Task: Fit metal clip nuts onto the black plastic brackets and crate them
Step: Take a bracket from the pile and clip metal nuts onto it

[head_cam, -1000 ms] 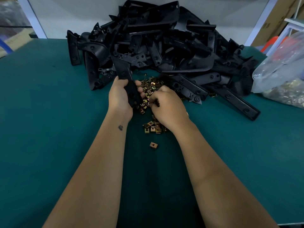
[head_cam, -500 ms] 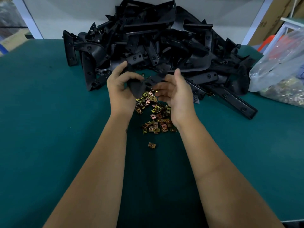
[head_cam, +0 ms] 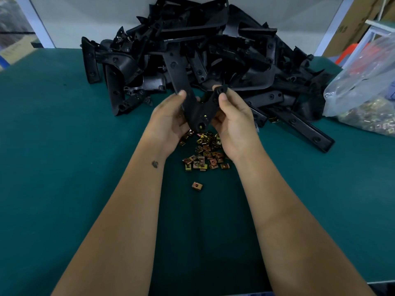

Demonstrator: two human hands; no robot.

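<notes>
I hold one black plastic bracket up above the table with both hands. My left hand grips its long left arm, thumb on top. Its shorter right arm is pinched by my right hand, thumb near the tip. A glint of brass metal shows at the bracket's lower bend. Below my hands lies a loose heap of brass clip nuts, with one stray clip nut nearer me. A big pile of black brackets fills the back of the table.
The green table stretches wide on both sides. A clear plastic bag of clip nuts lies at the right edge. A white wall stands behind the pile, with cardboard boxes at far right.
My right hand left the clip nut heap and came up to the bracket. Both hands lifted and turned the bracket, so its long arm now points up and away.
</notes>
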